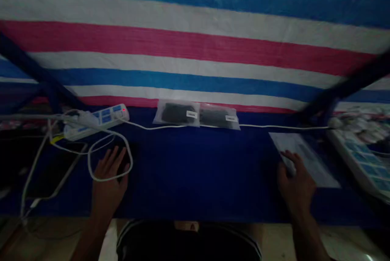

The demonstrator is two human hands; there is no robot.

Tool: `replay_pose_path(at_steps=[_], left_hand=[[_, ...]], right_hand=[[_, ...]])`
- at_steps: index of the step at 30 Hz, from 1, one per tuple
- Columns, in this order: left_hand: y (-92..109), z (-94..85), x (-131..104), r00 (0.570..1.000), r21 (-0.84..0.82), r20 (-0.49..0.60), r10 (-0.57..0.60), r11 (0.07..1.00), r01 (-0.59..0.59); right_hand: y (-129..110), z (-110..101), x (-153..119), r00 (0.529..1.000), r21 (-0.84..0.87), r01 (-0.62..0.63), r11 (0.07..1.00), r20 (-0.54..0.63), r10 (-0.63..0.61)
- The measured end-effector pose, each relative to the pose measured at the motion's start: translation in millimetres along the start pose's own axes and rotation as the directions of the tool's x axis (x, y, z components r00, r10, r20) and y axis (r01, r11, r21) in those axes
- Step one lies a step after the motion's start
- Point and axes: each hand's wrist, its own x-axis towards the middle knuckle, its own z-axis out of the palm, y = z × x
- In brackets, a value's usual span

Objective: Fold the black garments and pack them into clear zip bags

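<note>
My left hand point(109, 173) lies on the blue table point(198, 171) with its fingers spread, next to a loop of white cable point(131, 153) that crosses over it. A dark phone point(56, 171) with a white cable plugged in is to its left. On the right, my right hand point(295, 177) rests at the edge of a clear plastic bag point(313, 161), its fingers curled around a small pale item that I cannot make out. Two clear bags with dark contents and white labels, one on the left point(176, 113) and one on the right point(217, 118), lie at the table's back edge.
A white power strip point(105, 118) with a red light sits at the back left, with cables around it. Another strip point(365, 159) with a heap of white plugs stands at the right. Striped sheeting point(195, 42) hangs behind, between dark frame bars.
</note>
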Motion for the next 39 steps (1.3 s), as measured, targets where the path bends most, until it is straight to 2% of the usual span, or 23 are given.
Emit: replay_pose_path(at_steps=[3, 6, 9, 12, 14, 19, 22, 24, 27, 29, 30, 33, 35, 37, 39], left_hand=[[-3, -1.6, 1, 1.0, -0.011, -0.012, -0.009, 1.0, 0.009], [-4, -2.1, 2, 0.999, -0.024, -0.042, -0.009, 1.0, 0.008], [-4, -1.2, 3, 0.997, -0.021, -0.076, -0.014, 1.0, 0.012], [-2, 0.2, 3, 0.995, -0.014, -0.092, -0.027, 1.0, 0.025], [-1, 0.9, 2, 0.996, -0.007, -0.089, -0.027, 1.0, 0.026], [-3, 1.2, 4, 0.997, 0.008, -0.079, -0.017, 1.0, 0.017], [-4, 1.1, 5, 0.997, 0.009, -0.081, -0.006, 1.0, 0.006], [-3, 0.9, 5, 0.996, 0.008, -0.089, 0.0, 1.0, 0.001], [0, -0.8, 6, 0.994, -0.001, -0.11, 0.01, 1.0, -0.01], [3, -3.4, 7, 0.991, -0.011, -0.135, 0.021, 1.0, -0.023], [4, -5.1, 7, 0.988, -0.016, -0.151, 0.03, 0.999, -0.032], [6, -10.7, 6, 0.979, -0.038, -0.191, 0.063, 0.997, -0.072], [6, -14.0, 3, 0.976, -0.062, -0.195, 0.096, 0.992, -0.11], [12, -17.2, -1, 0.971, -0.097, -0.203, 0.129, 0.984, -0.151], [28, -21.7, -6, 0.966, -0.164, -0.207, 0.154, 0.968, -0.189]], right_hand=[[-24, 29, 13, 0.98, 0.266, -0.038, 0.963, 0.2, -0.017], [-47, 62, 34, 0.936, 0.584, -0.171, 0.794, 0.349, -0.055], [-67, 93, 58, 0.904, 0.675, -0.345, 0.652, 0.427, 0.036], [-75, 111, 74, 0.84, 0.727, -0.474, 0.496, 0.543, 0.006], [-75, 116, 76, 0.814, 0.738, -0.524, 0.425, 0.581, -0.008], [-73, 117, 70, 0.821, 0.766, -0.539, 0.349, 0.571, 0.014], [-76, 117, 67, 0.852, 0.795, -0.508, 0.331, 0.521, 0.056], [-77, 115, 66, 0.891, 0.825, -0.451, 0.339, 0.438, 0.119], [-78, 112, 64, 0.946, 0.864, -0.307, 0.398, 0.232, 0.225], [-79, 107, 63, 0.956, 0.876, -0.23, 0.423, 0.121, 0.269], [-80, 104, 61, 0.954, 0.886, -0.216, 0.411, 0.102, 0.282], [-88, 91, 50, 0.942, 0.921, -0.249, 0.299, 0.159, 0.294], [-96, 79, 33, 0.941, 0.928, -0.276, 0.25, 0.209, 0.265], [-105, 66, 7, 0.946, 0.912, -0.308, 0.272, 0.264, 0.187], [-114, 52, -24, 0.932, 0.85, -0.355, 0.39, 0.354, 0.076]])
